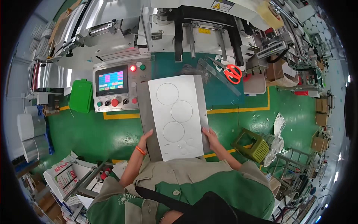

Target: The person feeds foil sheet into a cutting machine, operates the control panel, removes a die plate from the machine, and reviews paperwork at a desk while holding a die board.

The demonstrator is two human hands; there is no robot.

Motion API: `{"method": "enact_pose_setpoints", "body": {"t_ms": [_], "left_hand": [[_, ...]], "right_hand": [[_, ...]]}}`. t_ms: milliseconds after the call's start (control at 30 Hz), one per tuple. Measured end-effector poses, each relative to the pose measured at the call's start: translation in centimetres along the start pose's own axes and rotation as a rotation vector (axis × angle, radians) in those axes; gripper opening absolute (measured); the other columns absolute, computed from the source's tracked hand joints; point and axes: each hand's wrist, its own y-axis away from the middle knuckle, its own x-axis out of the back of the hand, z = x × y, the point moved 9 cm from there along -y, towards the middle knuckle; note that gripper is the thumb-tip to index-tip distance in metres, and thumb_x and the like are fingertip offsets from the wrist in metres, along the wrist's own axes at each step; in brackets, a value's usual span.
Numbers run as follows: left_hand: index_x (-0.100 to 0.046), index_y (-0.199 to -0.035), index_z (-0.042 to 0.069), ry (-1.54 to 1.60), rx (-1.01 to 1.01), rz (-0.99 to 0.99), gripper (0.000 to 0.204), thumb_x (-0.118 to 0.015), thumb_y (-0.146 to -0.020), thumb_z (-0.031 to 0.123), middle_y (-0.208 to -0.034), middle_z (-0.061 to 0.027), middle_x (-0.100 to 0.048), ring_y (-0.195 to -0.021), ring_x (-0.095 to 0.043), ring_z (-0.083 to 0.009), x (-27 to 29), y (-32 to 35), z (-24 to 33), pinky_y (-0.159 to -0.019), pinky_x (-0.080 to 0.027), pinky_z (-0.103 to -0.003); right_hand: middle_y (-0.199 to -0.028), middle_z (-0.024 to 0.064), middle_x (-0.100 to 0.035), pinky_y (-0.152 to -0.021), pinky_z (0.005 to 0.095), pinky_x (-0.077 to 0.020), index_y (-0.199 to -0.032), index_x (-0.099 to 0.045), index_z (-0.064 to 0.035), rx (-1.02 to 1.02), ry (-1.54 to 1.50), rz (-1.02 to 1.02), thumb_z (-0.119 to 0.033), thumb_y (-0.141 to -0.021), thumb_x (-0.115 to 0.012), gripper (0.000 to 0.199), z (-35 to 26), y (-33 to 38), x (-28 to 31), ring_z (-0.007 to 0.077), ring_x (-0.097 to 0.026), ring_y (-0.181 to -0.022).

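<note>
A white sheet [176,87] lies on a flat grey board [151,138] in front of my body. Three large circle outlines mark the sheet, and smaller rounded shapes show near its lower end. My left hand [144,141], with an orange band at the wrist, is closed on the board's left edge. On the opposite edge my right hand [211,137] grips the board, its thumb on top near the sheet. The fingers beneath the board are hidden. The board's far end reaches the green work surface [171,63] of the machine.
Left of the board is a control panel [130,84] with a lit screen. Orange-handled scissors [232,74] and a clear ruler [220,76] lie at the far right. A green tray [81,96] stands left; an olive crate [251,145] sits on the floor at right.
</note>
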Motion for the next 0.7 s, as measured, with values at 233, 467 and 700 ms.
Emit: {"method": "enact_pose_setpoints", "body": {"t_ms": [233, 467, 700], "left_hand": [[-0.052, -0.112, 0.001, -0.028, -0.009, 0.031, 0.051, -0.060, -0.077, 0.038, -0.104, -0.0106, -0.059, -0.094, -0.057, -0.0208, 0.8, -0.7, 1.1, -0.083, -0.046, -0.034], [-0.052, -0.111, 0.000, -0.063, -0.019, 0.022, 0.050, -0.059, -0.078, 0.037, -0.103, -0.0102, -0.059, -0.094, -0.057, -0.0201, 0.5, -1.5, 1.5, -0.082, -0.046, -0.033], [-0.054, -0.107, -0.003, -0.045, -0.127, 0.037, 0.046, -0.058, -0.078, 0.032, -0.098, -0.0118, -0.060, -0.086, -0.060, -0.0198, 2.3, -3.4, 1.7, -0.079, -0.048, -0.031]], "right_hand": [[-0.087, 0.0113, -0.059, -0.075, 0.0369, -0.0411, -0.097, -0.056, -0.0039, 1.024, 1.121, 0.607, -0.015, -0.077, -0.063, 0.024, -19.3, -0.8, 3.7, 0.0292, -0.054, -0.082], [-0.096, 0.0119, -0.049, -0.076, 0.0393, -0.0396, -0.096, -0.051, -0.0064, 1.114, 1.399, 0.630, -0.016, -0.070, -0.067, 0.032, -26.1, -8.9, 3.1, 0.0319, -0.048, -0.088], [-0.083, 0.0116, -0.047, -0.072, 0.0412, -0.0382, -0.081, -0.049, -0.0057, 1.189, 1.309, 0.505, -0.013, -0.070, -0.068, 0.023, -24.6, -8.1, 3.3, 0.0313, -0.047, -0.083]]}}
